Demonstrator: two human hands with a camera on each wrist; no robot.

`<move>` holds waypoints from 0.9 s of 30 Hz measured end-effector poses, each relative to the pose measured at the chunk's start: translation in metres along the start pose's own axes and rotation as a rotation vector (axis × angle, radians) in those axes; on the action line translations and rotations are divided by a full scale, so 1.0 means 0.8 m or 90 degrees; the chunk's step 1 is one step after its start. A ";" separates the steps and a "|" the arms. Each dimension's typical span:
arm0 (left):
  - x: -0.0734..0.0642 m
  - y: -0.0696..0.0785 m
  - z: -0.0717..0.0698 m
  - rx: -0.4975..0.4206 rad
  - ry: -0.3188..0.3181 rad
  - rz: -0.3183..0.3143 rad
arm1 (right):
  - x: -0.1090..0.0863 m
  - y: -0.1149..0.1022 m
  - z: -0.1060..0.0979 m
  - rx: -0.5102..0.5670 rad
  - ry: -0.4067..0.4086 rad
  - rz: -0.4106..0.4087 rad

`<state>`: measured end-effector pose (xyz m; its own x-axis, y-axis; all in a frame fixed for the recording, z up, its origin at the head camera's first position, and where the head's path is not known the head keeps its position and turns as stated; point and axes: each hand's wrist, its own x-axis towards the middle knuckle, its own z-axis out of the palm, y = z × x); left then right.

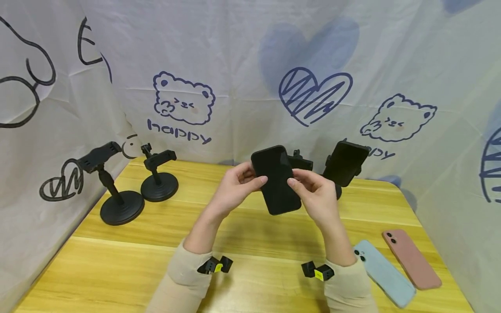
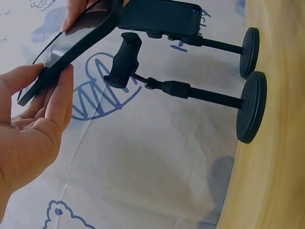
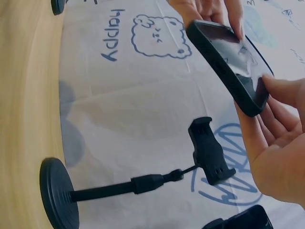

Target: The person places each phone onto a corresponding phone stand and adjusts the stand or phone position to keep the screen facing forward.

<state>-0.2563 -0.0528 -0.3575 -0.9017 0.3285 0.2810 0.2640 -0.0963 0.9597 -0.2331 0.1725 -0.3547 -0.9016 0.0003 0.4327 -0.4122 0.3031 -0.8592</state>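
Note:
A black smartphone (image 1: 277,187) is held up above the table, its dark screen facing the head camera. My left hand (image 1: 236,188) grips its left edge, thumb over the front and fingers behind. On the opposite edge, my right hand (image 1: 320,195) pinches it the same way. The right wrist view shows a thick, ribbed dark side on this phone (image 3: 228,71). Behind it stands a black phone stand (image 2: 125,62) with a bare clamp, partly hidden in the head view. To its right, another stand carries a second black phone (image 1: 346,163).
Two more black phone stands (image 1: 121,206) (image 1: 159,186) are at the table's left rear, with bare clamps. A light blue phone (image 1: 385,274) and a pink phone (image 1: 412,259) lie face down at the right. A printed white cloth (image 1: 235,117) hangs behind the wooden table (image 1: 117,261).

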 end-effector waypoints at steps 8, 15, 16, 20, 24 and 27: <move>-0.001 -0.003 0.009 0.049 -0.016 0.004 | -0.002 0.001 0.017 0.105 0.112 0.012; -0.001 -0.005 0.011 0.058 -0.023 0.000 | -0.003 0.001 0.026 0.152 0.152 0.002; -0.001 -0.005 0.011 0.061 -0.022 0.002 | -0.003 0.002 0.027 0.153 0.152 0.002; -0.001 -0.006 0.011 0.082 -0.013 0.019 | -0.003 0.002 0.025 0.153 0.136 0.009; -0.002 -0.006 0.010 0.101 -0.012 0.034 | -0.003 0.000 0.021 0.156 0.104 0.024; -0.002 -0.005 0.007 0.120 -0.017 0.040 | -0.004 -0.003 0.017 0.161 0.072 0.036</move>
<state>-0.2537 -0.0474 -0.3617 -0.8724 0.3531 0.3380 0.3814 0.0593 0.9225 -0.2314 0.1585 -0.3576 -0.9099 0.1208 0.3969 -0.3935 0.0517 -0.9179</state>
